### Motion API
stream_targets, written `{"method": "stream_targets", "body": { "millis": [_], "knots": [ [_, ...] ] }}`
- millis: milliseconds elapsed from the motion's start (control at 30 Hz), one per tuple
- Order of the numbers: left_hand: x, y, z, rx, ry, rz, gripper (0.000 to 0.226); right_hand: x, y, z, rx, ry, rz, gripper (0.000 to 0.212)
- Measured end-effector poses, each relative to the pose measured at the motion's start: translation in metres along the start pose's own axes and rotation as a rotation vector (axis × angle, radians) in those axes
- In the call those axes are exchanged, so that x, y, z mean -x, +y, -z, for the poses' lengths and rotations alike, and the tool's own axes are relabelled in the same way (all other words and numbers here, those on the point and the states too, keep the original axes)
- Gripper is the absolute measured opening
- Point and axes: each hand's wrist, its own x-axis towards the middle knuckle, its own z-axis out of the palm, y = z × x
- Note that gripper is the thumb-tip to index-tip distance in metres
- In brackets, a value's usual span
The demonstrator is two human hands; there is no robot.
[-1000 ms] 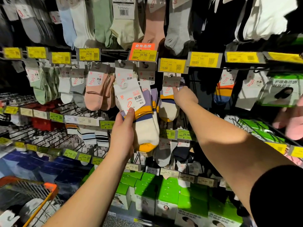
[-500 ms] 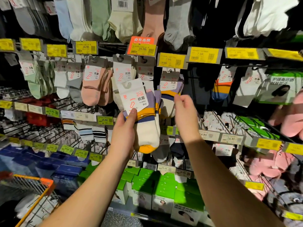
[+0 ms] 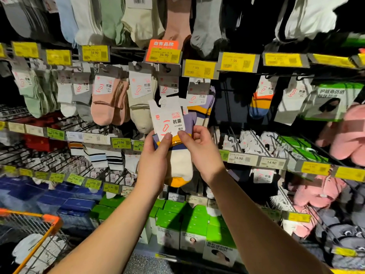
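White paper card label (image 3: pixel 167 119) lies under both thumbs. The left hand (image 3: pixel 156 161) wraps its fingers (image 3: pixel 167 140) round the left edge of a folded pair of cream cotton socks (image 3: pixel 180 165) with purple, navy and yellow bands, thumb pressed on the label's lower edge. The right hand (image 3: pixel 203 153) pinches the label's lower right corner between thumb and forefinger, its other fingers curled behind the socks. So both sets of fingers are closed on this one pack, which hangs on no hook. It is held upright, yellow toe down, straight below the orange-topped price sign (image 3: pixel 164 51).

Below and slightly right of that sign, a matching striped pair (image 3: pixel 201 109) hangs on its hook, just behind the held label's upper right corner. Below and left of the sign hang beige socks (image 3: pixel 141 115), then salmon-pink socks (image 3: pixel 107 107), each with the same white label. Right of the sign runs a row of yellow price tags (image 3: pixel 238 62). Further right and lower hangs an orange, yellow and blue striped sock (image 3: pixel 259 105).

Far below the sign, between the two forearms, stand green cardboard boxes (image 3: pixel 173 218), with dark blue boxes (image 3: pixel 77 206) to their left. Far down and left of the sign, an orange-rimmed wire shopping cart (image 3: pixel 52 219) shows one corner.
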Motion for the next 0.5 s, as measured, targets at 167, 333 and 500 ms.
{"method": "stream_targets", "body": {
  "millis": [167, 333, 500],
  "knots": [
    [0.0041, 0.0041, -0.001, -0.08, 0.004, -0.024, 0.052, -0.0001, -0.0023, 0.0049, -0.121, -0.062, 0.005, 0.018],
    [0.0042, 0.0059, 0.0001, -0.129, -0.028, -0.04, 0.052, -0.0004, 0.0008, 0.0083, -0.128, -0.121, -0.001, 0.018],
    [0.001, 0.0016, 0.0007, -0.146, 0.012, 0.026, 0.032, -0.0052, 0.0045, 0.0109, -0.13, -0.128, -0.028, 0.025]
  ]
}}
